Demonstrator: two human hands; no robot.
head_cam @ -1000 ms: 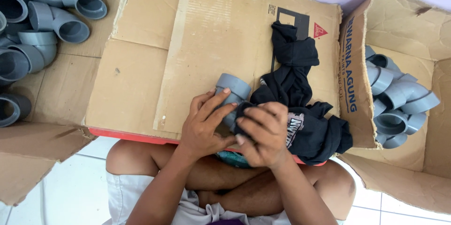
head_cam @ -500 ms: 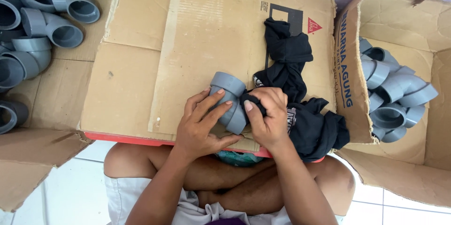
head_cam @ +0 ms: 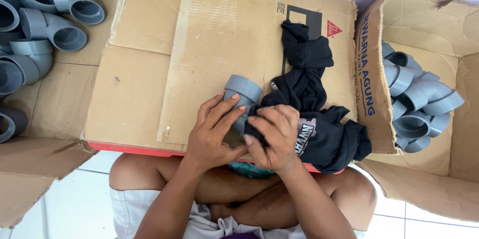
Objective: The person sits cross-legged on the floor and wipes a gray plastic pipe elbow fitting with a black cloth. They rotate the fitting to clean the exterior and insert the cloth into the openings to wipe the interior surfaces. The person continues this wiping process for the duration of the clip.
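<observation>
My left hand [head_cam: 215, 131] wraps around a grey plastic pipe elbow [head_cam: 240, 94], whose round open end points up and away from me. My right hand [head_cam: 273, 135] grips a bunched part of a black cloth [head_cam: 312, 97] and presses it against the side of the elbow. The rest of the cloth trails up and to the right across a flattened cardboard sheet [head_cam: 164, 59] that lies over my crossed legs. The lower half of the elbow is hidden under my fingers.
An open cardboard box [head_cam: 35, 34] at the left holds several grey pipe elbows. Another open box [head_cam: 424, 99] at the right holds several more. A red edge [head_cam: 129, 148] shows under the cardboard sheet. White floor tiles [head_cam: 75, 204] lie below.
The elbow has turned in my left hand, and my right hand with the cloth has shifted slightly along its side. The view has drifted a little.
</observation>
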